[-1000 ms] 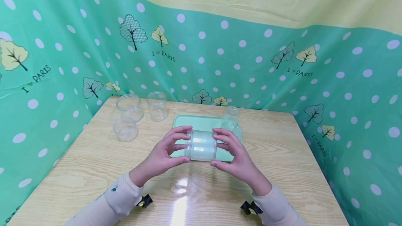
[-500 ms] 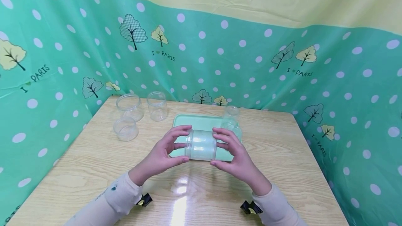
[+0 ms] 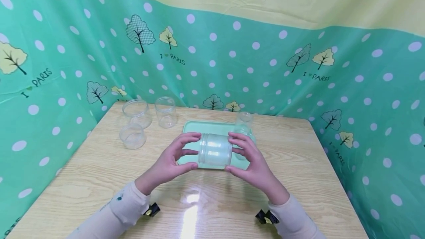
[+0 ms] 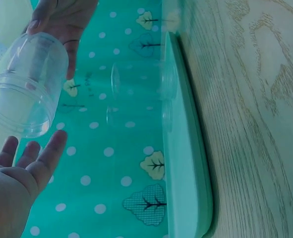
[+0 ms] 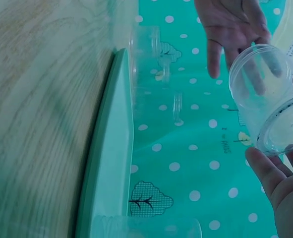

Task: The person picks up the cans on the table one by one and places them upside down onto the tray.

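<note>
A clear wide-mouthed jar lies sideways in the air above the mint-green tray, its threaded rim toward the left. My right hand holds it by the base end, thumb below and fingers above in the head view. At the rim end, my left hand has its fingers and thumb spread. In the left wrist view, the left fingers stand slightly apart from the jar. On the tray's right side are small clear jars, partly behind the right hand.
Several clear containers stand at the table's back left: a wide jar, a taller jar and a low one. The wooden table ends at a hanging polka-dot cloth. Black wrist devices sit by the sleeves.
The jar has moved slightly right and up with the right hand. My left fingers, which were around the rim, now stand back from it.
</note>
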Demonstrator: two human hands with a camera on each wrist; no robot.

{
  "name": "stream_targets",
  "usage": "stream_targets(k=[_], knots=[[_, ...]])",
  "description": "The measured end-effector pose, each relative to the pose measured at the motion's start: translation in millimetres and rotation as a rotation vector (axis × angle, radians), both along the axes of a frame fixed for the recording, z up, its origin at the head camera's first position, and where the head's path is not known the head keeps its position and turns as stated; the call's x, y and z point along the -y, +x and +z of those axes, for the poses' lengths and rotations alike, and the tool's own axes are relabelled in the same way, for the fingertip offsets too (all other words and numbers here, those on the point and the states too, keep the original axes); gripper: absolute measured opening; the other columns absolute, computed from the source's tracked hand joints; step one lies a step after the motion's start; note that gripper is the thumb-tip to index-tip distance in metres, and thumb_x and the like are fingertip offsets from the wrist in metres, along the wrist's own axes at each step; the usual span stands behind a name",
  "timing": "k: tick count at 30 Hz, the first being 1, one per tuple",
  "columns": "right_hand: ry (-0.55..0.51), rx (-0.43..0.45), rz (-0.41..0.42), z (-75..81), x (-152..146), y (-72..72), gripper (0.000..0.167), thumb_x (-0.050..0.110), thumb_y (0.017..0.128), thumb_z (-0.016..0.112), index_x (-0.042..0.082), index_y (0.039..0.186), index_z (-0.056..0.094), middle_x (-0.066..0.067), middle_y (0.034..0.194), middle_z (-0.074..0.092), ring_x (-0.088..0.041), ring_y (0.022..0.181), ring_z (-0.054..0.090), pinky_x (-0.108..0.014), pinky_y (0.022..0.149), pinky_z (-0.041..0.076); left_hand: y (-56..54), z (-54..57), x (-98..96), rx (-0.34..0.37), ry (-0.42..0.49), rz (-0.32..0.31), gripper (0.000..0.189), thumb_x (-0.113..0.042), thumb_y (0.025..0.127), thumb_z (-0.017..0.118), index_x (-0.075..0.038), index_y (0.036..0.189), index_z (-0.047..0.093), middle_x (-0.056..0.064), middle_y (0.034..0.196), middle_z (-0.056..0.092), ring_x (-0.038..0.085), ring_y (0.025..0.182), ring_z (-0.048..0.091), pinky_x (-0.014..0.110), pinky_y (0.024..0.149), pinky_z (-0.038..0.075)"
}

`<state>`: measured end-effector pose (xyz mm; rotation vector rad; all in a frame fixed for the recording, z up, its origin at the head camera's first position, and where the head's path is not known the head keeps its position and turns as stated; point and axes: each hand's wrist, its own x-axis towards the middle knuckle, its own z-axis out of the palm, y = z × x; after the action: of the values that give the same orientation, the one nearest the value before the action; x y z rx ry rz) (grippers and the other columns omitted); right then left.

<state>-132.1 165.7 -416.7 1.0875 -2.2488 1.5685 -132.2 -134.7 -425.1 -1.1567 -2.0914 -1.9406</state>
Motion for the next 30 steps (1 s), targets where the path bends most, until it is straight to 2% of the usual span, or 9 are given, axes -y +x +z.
stream_targets(k=[6,10,19,24,30], knots=[[-0.031,-0.025,-0.008,4.2,-1,-2.7,0.08,-0.007,0.074,0.088,0.004,0.144,0.05,-0.016,0.156,0.039,-0.024,0.144,0.043,-0.043,0.105,0.053,0.2,-4.1,1.0,-0.005,0.001,0.0,0.066,0.013,0.085,0.075,-0.002,0.143,0.047,0.027,0.152,0.039,0.028,0.142,0.043,0.045,0.098,0.058],[-0.036,-0.019,-0.014,7.2,-3,-3.0,0.079,-0.006,0.076,0.087,0.006,0.145,0.051,-0.013,0.157,0.039,-0.024,0.143,0.044,-0.038,0.106,0.053,1.4,-5.3,0.0,-0.018,-0.007,0.0,0.063,0.013,0.086,0.074,-0.004,0.141,0.049,0.024,0.151,0.041,0.024,0.142,0.044,0.042,0.096,0.058],[-0.078,-0.039,-0.024,11.1,-9,-4.0,0.079,-0.009,0.075,0.086,0.004,0.144,0.051,-0.015,0.156,0.039,-0.024,0.141,0.045,-0.035,0.105,0.053,-1.1,-12.6,-7.0,-0.016,-0.033,0.003,0.054,0.008,0.088,0.075,-0.004,0.136,0.054,0.014,0.144,0.051,0.024,0.133,0.052,0.048,0.093,0.059],[-0.113,-0.048,-0.033,16.2,-10,-6.1,0.081,-0.014,0.073,0.085,0.001,0.144,0.05,-0.015,0.156,0.039,-0.025,0.141,0.046,-0.035,0.104,0.054,-2.7,-15.2,-7.3,-0.023,-0.049,-0.004,0.049,0.008,0.088,0.075,-0.006,0.132,0.058,0.014,0.134,0.058,0.022,0.125,0.058,0.048,0.09,0.06],[-0.093,-0.049,-0.066,29.6,-10,-9.8,0.082,-0.013,0.073,0.085,0.003,0.145,0.05,-0.011,0.157,0.04,-0.025,0.141,0.045,-0.035,0.105,0.053,-2.2,-13.9,-7.7,-0.013,-0.081,-0.033,0.043,0.004,0.089,0.075,-0.008,0.127,0.06,0.016,0.133,0.058,0.025,0.124,0.058,0.05,0.09,0.06]])
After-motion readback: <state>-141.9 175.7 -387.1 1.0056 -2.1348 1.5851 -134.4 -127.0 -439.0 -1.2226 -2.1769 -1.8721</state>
